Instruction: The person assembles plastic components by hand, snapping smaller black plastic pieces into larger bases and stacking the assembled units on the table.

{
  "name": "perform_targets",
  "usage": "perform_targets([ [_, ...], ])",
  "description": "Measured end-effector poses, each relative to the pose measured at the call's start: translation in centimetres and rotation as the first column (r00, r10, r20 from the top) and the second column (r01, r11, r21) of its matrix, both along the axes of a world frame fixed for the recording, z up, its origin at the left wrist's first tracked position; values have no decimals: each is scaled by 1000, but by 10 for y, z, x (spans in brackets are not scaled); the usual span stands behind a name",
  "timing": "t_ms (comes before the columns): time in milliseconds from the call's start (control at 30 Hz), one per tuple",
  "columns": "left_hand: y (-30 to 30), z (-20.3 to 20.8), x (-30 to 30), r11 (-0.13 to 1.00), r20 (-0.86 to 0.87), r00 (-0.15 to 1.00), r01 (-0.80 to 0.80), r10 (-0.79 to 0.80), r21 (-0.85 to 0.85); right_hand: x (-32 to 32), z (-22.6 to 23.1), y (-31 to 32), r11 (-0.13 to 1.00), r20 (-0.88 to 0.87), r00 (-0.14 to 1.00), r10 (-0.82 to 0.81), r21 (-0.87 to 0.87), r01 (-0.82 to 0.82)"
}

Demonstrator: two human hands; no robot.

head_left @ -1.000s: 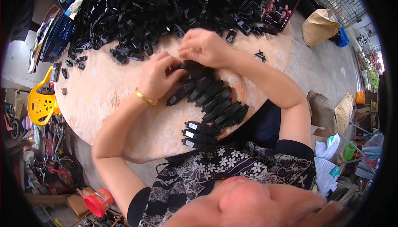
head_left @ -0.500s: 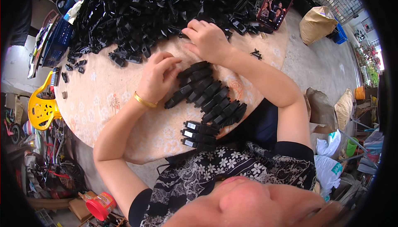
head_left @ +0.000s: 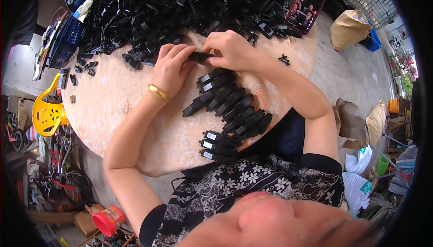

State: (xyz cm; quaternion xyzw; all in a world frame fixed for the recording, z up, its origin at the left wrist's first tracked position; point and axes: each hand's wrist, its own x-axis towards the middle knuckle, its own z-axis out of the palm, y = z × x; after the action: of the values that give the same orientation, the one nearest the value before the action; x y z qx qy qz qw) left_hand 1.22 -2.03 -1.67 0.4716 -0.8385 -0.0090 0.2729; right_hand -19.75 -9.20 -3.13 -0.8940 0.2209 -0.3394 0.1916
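Note:
Between my two hands is a small black plastic part (head_left: 200, 57), held at both ends just above the cloth. My left hand (head_left: 172, 66), with a gold bangle at the wrist, pinches its left end. My right hand (head_left: 232, 50) has thumb and fingers closed on its right end. Right below them lie rows of black plastic blocks (head_left: 230, 102) laid side by side. Nearer to me is a short stack of similar blocks (head_left: 220, 147) with pale labels. A large heap of loose black plastic parts (head_left: 158, 12) rises beyond my hands.
A patterned peach cloth (head_left: 108, 107) covers the round table. A phone (head_left: 306, 8) leans at the heap's right edge, near a few tiny black pieces (head_left: 284, 59). Around the table are a yellow chair (head_left: 46, 114), a red bucket (head_left: 108, 221) and a brown sack (head_left: 348, 31).
My right hand has drawn back from the heap's edge toward my left hand. A black part now shows between them, and my left hand has moved slightly up.

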Motion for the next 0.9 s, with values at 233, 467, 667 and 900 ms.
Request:
perform_targets([
  [233,2,-1,-1,987,55,998,-29,38,-157,-16,17,-21,983,272,948,-163,132,131],
  [467,17,2,-4,998,24,998,49,-49,26,-31,9,-35,992,83,990,-112,-52,116],
  [667,12,-4,-3,995,12,1000,0,1,-100,-21,1,-12,940,-211,952,-220,-308,148],
  [900,15,-4,0,999,54,998,12,-10,-33,-11,0,-5,964,-89,987,-135,-240,110],
])
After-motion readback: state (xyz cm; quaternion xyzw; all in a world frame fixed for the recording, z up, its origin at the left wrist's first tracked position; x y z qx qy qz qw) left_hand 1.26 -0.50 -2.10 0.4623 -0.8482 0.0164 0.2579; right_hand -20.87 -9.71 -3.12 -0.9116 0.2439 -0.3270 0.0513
